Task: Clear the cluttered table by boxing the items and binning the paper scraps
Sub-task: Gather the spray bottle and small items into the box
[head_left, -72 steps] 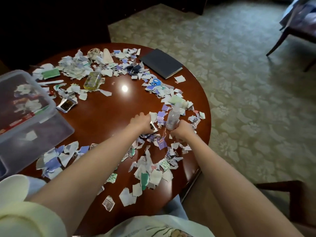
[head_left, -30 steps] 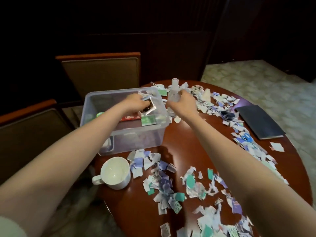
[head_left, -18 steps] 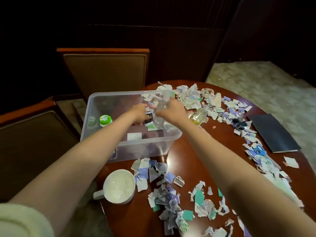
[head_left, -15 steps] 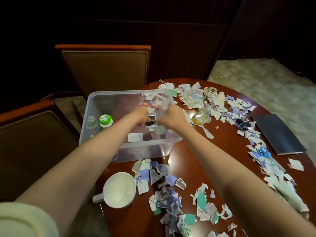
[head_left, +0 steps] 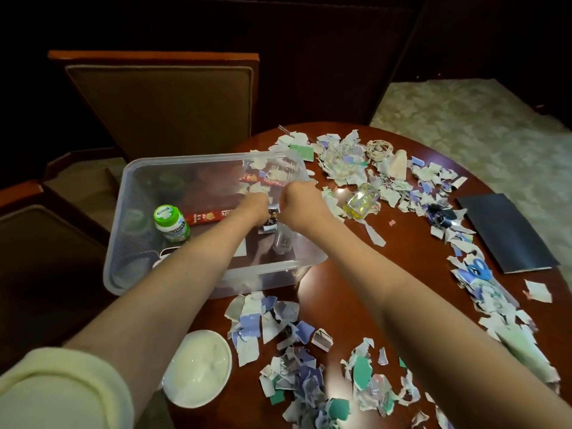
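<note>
Head view: inside the box (head_left: 201,157), the left hand (head_left: 252,209) fingers pinch a small packet (head_left: 268,223). The right hand (head_left: 301,209) fingers curl round a bottle (head_left: 282,241) standing inside. Scraps (head_left: 288,329) litter the tabletop (head_left: 337,292).

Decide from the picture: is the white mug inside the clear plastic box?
No, the white mug stands on the table outside the clear plastic box, near its front wall.

Table (head_left: 334,292), dark wood, glossy; box (head_left: 263,275) at 10 o'clock, smooth translucent plastic; paper scraps (head_left: 339,164) from 12 round to 6 o'clock, matt, rough-torn; mug (head_left: 198,368) at 7 o'clock, glossy ceramic; notebook (head_left: 507,233) at 3 o'clock, matt dark cover; chair (head_left: 161,113) at 11 o'clock, wood-framed cloth.
</note>
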### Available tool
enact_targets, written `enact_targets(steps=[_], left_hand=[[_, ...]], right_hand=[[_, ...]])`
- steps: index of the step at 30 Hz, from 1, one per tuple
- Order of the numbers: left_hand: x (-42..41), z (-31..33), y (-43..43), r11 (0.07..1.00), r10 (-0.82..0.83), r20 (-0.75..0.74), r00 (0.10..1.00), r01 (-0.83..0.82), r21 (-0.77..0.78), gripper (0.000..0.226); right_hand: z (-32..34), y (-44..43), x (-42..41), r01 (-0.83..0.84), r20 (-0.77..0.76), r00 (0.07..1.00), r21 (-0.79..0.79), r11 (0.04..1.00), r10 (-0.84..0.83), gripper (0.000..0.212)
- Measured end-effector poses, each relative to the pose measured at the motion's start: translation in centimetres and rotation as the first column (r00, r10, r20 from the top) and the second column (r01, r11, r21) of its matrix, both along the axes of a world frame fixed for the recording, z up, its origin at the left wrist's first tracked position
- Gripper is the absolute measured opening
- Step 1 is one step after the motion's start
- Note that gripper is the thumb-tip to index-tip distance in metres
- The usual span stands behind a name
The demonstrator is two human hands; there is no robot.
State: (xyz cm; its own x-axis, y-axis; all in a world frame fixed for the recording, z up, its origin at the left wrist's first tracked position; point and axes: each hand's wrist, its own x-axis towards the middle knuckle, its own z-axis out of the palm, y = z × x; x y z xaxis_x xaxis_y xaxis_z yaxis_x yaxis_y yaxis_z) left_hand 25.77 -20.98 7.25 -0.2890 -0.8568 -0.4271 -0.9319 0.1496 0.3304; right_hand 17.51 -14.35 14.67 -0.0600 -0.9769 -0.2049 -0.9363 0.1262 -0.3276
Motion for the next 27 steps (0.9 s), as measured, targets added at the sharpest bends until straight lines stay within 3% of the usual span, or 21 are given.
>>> enact_targets(steps=[7, 11, 15, 22, 24, 25, 27], left_hand=[[0.1, -0.2, -0.5, 0.998, 0.021, 0.003, 1.0, -0.021, 0.064, 0.048], [0.9, 0.3, -0.1, 0.997, 0.032, 0.011, 0.999, -0.033, 0.063, 0.04], [1.8, 1.1, 0.5, 0.995, -0.024, 0.063, 0.998, 0.018, 0.094, 0.037], [2.3, 3.3, 2.0, 0.987, -0.02, 0.008, 1.0, 0.018, 0.162, 0.032], [2.4, 3.8, 2.4, 0.987, 0.008, -0.025, 1.0, -0.004, 0.162, 0.032], [2.4, 4.2, 2.7, 0.987, 0.02, -0.043, 0.999, -0.013, 0.162, 0.032], [2.5, 4.8, 3.0, 0.987, 0.039, -0.069, 0.997, -0.027, 0.159, 0.032]], right_hand=[[1.0, 0.6, -0.3, -0.102, -0.057, 0.992, 0.107, 0.989, 0.109, 0.01], [1.5, 1.2, -0.1, -0.09, -0.079, 0.992, 0.155, 0.984, 0.103, 0.003], [1.4, 1.9, 0.1, -0.061, -0.107, 0.991, 0.209, 0.976, 0.085, 0.03], [2.0, 3.3, 0.3, -0.043, -0.11, 0.99, 0.318, 0.947, 0.082, 0.025], [2.2, 3.7, 0.4, -0.046, -0.133, 0.987, 0.318, 0.947, 0.092, 0.01], [2.3, 3.9, 0.4, -0.051, -0.148, 0.984, 0.303, 0.952, 0.1, 0.012], [2.5, 4.4, 0.5, -0.06, -0.192, 0.974, 0.285, 0.957, 0.118, 0.038]])
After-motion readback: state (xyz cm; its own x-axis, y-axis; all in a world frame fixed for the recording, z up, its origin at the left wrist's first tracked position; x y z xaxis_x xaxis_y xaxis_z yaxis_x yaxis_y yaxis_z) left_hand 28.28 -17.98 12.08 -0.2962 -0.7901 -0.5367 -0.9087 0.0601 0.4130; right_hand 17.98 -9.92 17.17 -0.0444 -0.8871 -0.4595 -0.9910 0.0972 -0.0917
